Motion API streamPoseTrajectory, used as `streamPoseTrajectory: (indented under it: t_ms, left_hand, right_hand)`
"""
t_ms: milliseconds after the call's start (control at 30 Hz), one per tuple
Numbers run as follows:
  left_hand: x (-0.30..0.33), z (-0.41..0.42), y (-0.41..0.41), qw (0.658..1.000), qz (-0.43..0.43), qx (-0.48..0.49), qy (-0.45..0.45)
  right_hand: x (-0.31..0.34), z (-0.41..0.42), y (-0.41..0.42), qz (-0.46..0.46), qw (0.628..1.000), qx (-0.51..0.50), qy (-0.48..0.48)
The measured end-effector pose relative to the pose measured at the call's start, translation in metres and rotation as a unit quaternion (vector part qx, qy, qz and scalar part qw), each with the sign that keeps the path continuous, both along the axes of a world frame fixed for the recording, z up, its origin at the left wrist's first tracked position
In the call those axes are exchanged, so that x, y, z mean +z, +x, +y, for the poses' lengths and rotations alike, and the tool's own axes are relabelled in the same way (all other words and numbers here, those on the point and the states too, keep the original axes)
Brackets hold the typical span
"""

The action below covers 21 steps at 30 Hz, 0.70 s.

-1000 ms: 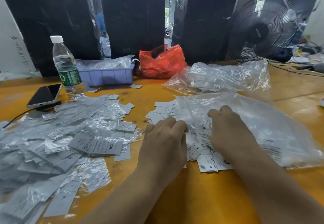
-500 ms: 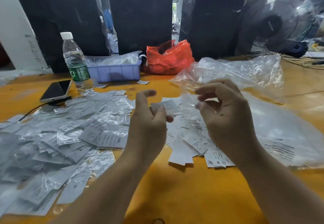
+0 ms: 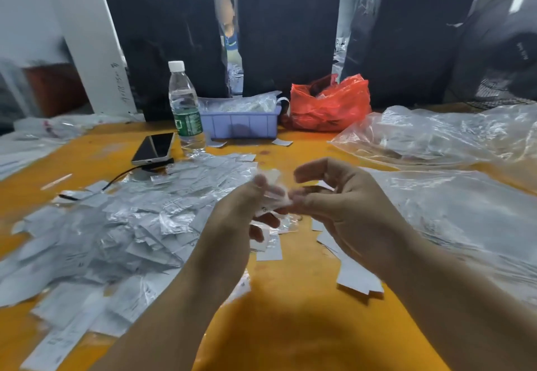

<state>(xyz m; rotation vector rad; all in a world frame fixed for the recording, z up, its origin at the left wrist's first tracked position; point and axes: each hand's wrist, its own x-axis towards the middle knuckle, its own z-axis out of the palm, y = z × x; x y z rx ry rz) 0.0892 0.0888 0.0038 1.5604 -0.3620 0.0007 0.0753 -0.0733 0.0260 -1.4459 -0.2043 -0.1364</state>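
Both my hands are raised above the yellow table [image 3: 290, 327], meeting at the middle of the view. My left hand [image 3: 232, 222] pinches a small white paper label [image 3: 274, 193], and my right hand [image 3: 343, 205] pinches the same label from the right, thumb and fingers curled. The label is blurred and partly hidden by my fingers. A wide heap of labels in small clear sleeves [image 3: 116, 225] covers the table to the left. A few loose white labels [image 3: 357, 277] lie under my right wrist, beside a large clear plastic bag [image 3: 453, 213].
At the back stand a water bottle [image 3: 184, 106], a phone [image 3: 154, 148] with a cable, a purple tray [image 3: 241, 123] of sleeves and a red plastic bag [image 3: 328, 106]. Another clear bag [image 3: 436, 135] lies back right. Black wrapped boxes [image 3: 287, 36] wall the far edge.
My hands rose from the loose labels on the table, the left one bringing up a label. Now they have come together and both pinch it. The camera has shifted left.
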Motion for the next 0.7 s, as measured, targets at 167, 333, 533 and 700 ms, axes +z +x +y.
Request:
streamPoseTrajectory:
  t_ms: [167, 333, 533, 700]
  left_hand:
    - [-0.006, -0.003, 0.004, 0.997, -0.055, 0.014, 0.043]
    - [-0.007, -0.008, -0.001, 0.998, -0.047, 0.008, 0.032]
    - [-0.006, -0.005, -0.002, 0.999, -0.023, -0.013, 0.030]
    - [-0.005, -0.004, -0.003, 0.999, -0.022, -0.012, 0.027]
  right_hand:
    - [-0.018, -0.005, 0.000, 0.025, 1.000, 0.014, -0.004]
    - [-0.021, -0.017, -0.003, 0.092, 0.994, 0.049, -0.040]
    - [-0.023, -0.016, -0.003, 0.054, 0.997, 0.021, -0.058]
    - [-0.023, -0.016, -0.004, 0.059, 0.998, 0.030, -0.018]
